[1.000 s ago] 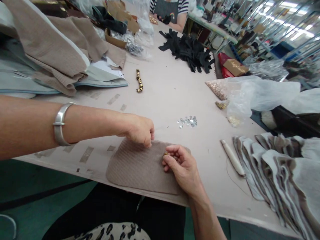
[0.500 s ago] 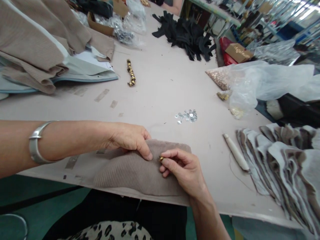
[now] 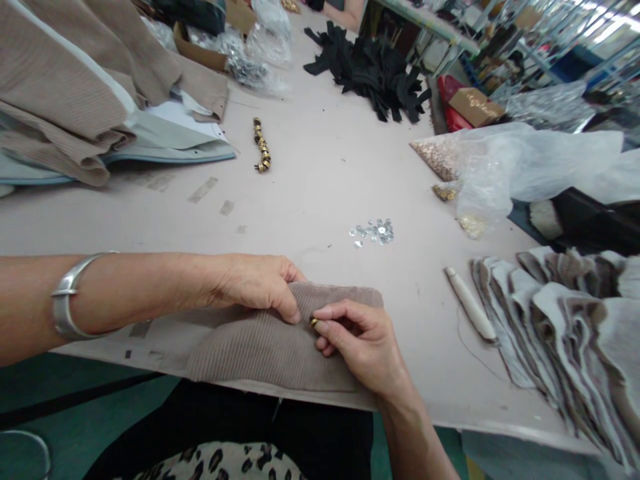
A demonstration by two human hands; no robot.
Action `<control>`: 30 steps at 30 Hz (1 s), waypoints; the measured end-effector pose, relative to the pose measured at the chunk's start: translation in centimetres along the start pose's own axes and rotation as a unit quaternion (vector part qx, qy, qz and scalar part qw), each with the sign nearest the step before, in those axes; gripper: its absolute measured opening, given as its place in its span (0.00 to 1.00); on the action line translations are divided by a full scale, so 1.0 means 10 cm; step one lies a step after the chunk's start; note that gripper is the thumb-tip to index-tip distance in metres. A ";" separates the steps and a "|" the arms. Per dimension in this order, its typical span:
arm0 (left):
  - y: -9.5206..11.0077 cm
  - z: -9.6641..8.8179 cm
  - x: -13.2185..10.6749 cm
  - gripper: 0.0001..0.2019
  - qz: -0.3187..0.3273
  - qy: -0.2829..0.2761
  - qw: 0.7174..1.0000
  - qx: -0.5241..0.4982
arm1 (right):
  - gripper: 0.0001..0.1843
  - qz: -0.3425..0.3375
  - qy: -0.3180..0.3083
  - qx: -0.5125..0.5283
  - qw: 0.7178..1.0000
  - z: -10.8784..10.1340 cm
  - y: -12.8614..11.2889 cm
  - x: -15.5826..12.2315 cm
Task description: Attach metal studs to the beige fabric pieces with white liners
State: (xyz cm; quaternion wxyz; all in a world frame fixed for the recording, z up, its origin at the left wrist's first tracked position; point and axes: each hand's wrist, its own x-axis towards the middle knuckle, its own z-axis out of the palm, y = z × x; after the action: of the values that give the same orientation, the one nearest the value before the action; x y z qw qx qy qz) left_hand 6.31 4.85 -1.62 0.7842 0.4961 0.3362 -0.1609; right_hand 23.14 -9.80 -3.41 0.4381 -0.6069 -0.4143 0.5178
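A piece of brown ribbed corduroy fabric (image 3: 260, 350) lies at the table's near edge. My left hand (image 3: 263, 283) grips its upper edge, thumb on top and the other fingers hidden beneath. Between thumb and forefinger my right hand (image 3: 357, 337) pinches a small gold metal snap (image 3: 315, 322), held against or just over the cloth near my left thumb; whether it touches cannot be made out. Beyond my hands, a scatter of small silver discs (image 3: 373, 232) lies on the table. Farther back is a row of stacked gold snaps (image 3: 261, 145).
Brown fabric pieces (image 3: 100, 80) are heaped at the left. Black strips (image 3: 370, 70) lie at the back. Plastic bags (image 3: 500, 160) stand at the right, above a white tapered tool (image 3: 470, 303) and layered grey-brown fabric pieces (image 3: 560, 333). Another person's arm (image 3: 345, 15) shows at the far edge.
My right hand has moved slightly left with the gold snap, closer to my left thumb. My left forearm sits a little lower; its hold on the fabric continues.
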 end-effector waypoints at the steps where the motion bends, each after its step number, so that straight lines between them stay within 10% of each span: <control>1: -0.01 0.01 0.00 0.12 0.006 0.007 1.000 0.021 | 0.03 -0.006 0.001 -0.010 1.000 0.01 0.00 0.00; 9: -0.07 0.16 -0.04 0.07 0.153 0.126 0.946 0.255 | 0.08 -0.068 0.042 -0.080 0.994 0.08 0.11 -0.05; 14: -0.08 0.18 -0.12 0.10 0.246 0.162 0.813 0.503 | 0.30 -0.264 0.088 -0.290 0.916 0.02 0.12 -0.10; 21: -0.31 0.19 -0.25 0.09 0.451 0.261 0.590 0.616 | 0.10 -0.386 0.088 -0.462 0.794 0.04 -0.02 -0.18; 30: -0.50 0.37 -0.61 0.15 0.558 0.317 0.498 0.583 | 0.07 -0.451 0.127 -0.498 0.730 0.29 -0.21 -0.53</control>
State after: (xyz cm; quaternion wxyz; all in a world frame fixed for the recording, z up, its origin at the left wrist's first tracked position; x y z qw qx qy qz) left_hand 0.31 -1.19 0.23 0.0845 0.9428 0.0458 0.3191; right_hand 19.57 -14.01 -0.20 0.3037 -0.5400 -0.7783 -0.1023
